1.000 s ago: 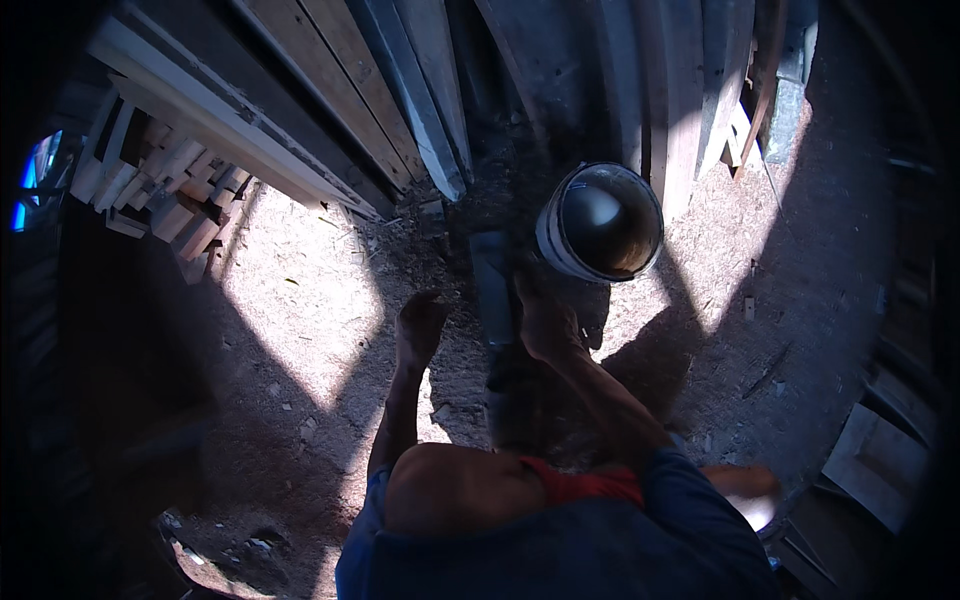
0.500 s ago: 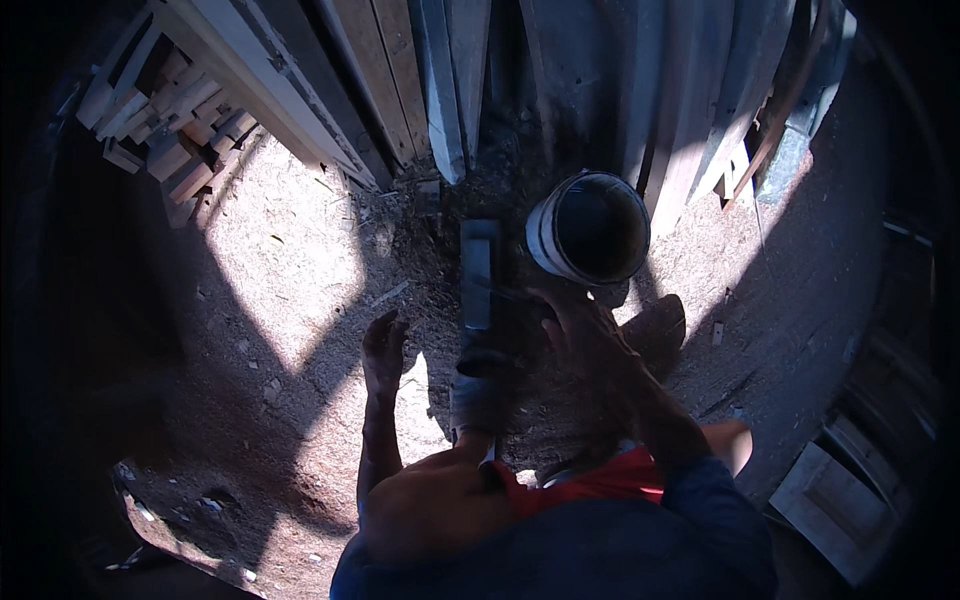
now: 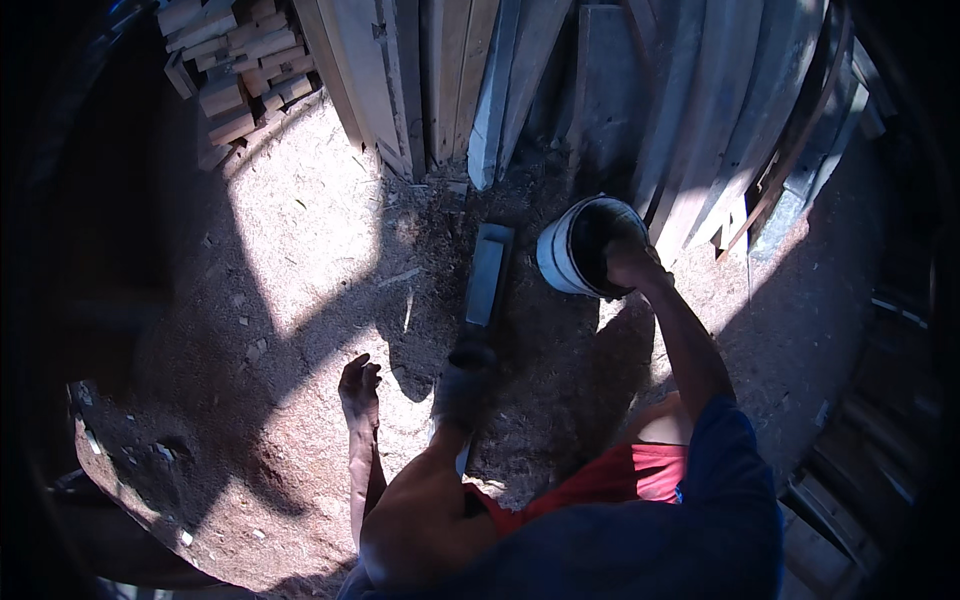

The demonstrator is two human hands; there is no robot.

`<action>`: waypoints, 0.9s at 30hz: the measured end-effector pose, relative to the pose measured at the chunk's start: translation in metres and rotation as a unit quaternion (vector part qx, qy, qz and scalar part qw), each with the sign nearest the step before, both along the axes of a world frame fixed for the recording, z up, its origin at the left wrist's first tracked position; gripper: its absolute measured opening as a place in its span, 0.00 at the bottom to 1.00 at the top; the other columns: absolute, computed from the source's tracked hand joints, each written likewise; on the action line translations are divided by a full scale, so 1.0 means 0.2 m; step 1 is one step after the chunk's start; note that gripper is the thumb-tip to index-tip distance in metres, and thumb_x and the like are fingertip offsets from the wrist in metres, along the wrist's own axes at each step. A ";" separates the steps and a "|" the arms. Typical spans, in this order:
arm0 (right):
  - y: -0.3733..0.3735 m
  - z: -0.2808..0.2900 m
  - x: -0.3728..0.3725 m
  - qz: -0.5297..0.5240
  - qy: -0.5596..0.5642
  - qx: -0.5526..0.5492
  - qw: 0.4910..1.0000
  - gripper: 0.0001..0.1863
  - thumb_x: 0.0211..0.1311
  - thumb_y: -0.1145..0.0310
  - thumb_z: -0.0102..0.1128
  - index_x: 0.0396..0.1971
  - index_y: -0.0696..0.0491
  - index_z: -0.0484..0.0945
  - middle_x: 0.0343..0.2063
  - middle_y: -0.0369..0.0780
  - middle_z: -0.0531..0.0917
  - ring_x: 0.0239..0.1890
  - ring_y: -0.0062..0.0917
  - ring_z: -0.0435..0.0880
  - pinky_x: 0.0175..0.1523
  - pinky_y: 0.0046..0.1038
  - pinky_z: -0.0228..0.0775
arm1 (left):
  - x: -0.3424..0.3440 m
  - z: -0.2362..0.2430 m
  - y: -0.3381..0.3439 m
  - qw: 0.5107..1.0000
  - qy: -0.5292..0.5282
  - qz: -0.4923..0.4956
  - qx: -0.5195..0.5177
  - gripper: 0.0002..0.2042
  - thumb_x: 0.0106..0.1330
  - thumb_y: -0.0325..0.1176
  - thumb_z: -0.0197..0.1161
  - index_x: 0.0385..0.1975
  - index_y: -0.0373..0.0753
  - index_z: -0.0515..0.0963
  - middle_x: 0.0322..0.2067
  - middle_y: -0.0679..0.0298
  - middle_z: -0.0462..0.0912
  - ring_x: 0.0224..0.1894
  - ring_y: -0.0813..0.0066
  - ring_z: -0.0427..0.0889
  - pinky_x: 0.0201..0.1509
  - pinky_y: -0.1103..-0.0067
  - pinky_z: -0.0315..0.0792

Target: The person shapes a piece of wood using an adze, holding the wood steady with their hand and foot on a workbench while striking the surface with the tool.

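Note:
My right hand (image 3: 632, 262) reaches over the near right rim of a whitish bucket (image 3: 562, 254) and dips into its dark mouth. Its fingers are hidden in shadow there, so what they touch cannot be made out. My left hand (image 3: 360, 388) hangs free over the shavings on the left, fingers loosely bent and apart, holding nothing. Left of the bucket lies a long rectangular block (image 3: 486, 275) with a smooth bluish-grey top. My lower leg and dark footwear (image 3: 462, 388) are at the near end of this block.
Tall planks (image 3: 455, 85) lean along the far side, behind the bucket and block. Short sawn wood pieces (image 3: 235, 95) are stacked at far left. Shavings and chips cover the ground (image 3: 310, 225). Flat wooden panels (image 3: 830, 525) lie at the lower right.
My right hand has moved from the bucket's near side up and into its mouth. My left hand has shifted slightly down and left, still empty. The view has shifted.

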State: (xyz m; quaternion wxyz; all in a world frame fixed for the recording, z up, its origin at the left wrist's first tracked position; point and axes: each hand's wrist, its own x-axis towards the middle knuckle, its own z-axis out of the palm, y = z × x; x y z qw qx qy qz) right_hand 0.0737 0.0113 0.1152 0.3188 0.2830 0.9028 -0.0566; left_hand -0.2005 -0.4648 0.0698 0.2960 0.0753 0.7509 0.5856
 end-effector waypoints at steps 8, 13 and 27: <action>-0.37 0.59 0.24 -0.193 0.389 0.078 0.898 0.17 0.55 0.76 0.58 0.46 0.55 0.76 0.43 0.49 0.81 0.45 0.45 0.80 0.50 0.44 0.72 | 0.09 0.26 -0.11 0.998 0.065 -0.003 0.000 0.09 0.63 0.28 0.70 0.41 0.36 0.81 0.31 0.69 0.80 0.30 0.85 0.76 0.34 0.85 0.72; -0.67 0.84 0.20 -0.148 0.634 0.005 0.759 0.18 0.54 0.79 0.63 0.45 0.56 0.73 0.38 0.50 0.78 0.43 0.47 0.78 0.48 0.41 0.70 | 0.11 1.06 0.60 0.974 0.009 -0.215 0.077 0.25 0.65 0.30 0.69 0.61 0.33 0.71 0.51 0.56 0.81 0.54 0.71 0.79 0.60 0.77 0.72; -0.87 1.12 0.21 -0.038 0.736 -0.040 0.674 0.17 0.50 0.81 0.64 0.42 0.57 0.76 0.38 0.46 0.80 0.41 0.43 0.77 0.46 0.40 0.71 | 0.45 1.67 0.97 0.936 0.019 -0.342 0.088 0.09 0.70 0.30 0.63 0.43 0.31 0.82 0.34 0.60 0.87 0.35 0.79 0.85 0.42 0.81 0.81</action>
